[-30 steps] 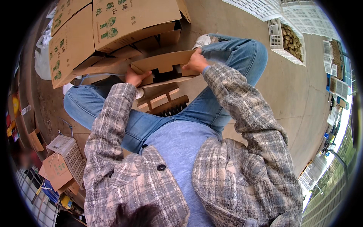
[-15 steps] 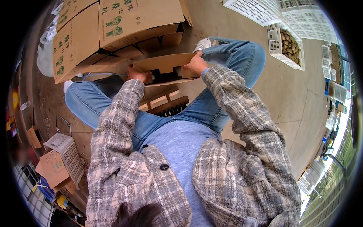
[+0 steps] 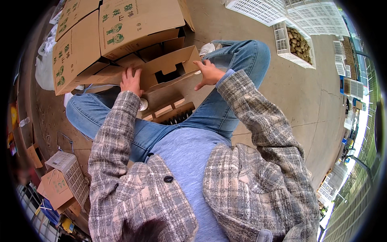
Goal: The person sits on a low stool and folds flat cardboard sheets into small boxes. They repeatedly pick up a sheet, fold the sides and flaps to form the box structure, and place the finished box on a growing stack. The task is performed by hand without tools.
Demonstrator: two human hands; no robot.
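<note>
An open cardboard box (image 3: 171, 60) stands in front of me between my bent legs, with a notched inner flap and a dark inside. At its left end is my left hand (image 3: 132, 82), fingers spread and pointing away from me; whether it touches the cardboard I cannot tell. Just off the box's right end, my right hand (image 3: 209, 75) is open, thumb and fingers wide apart, holding nothing. Nearer my lap lies a brown slotted cardboard piece (image 3: 163, 111) with a row of dark pointed shapes along it.
Large printed cardboard boxes (image 3: 141, 24) fill the far left, close behind the open box. White plastic bags (image 3: 44, 66) lie beside them. On the right stand a white crate (image 3: 282, 44) of brown roundish produce and stacked white crates (image 3: 318, 18). Another crate (image 3: 72, 171) sits at lower left.
Both hands have let go of the open box and spread their fingers. My right hand has pulled away from its end. The box now sits slightly farther off, closer to the large boxes.
</note>
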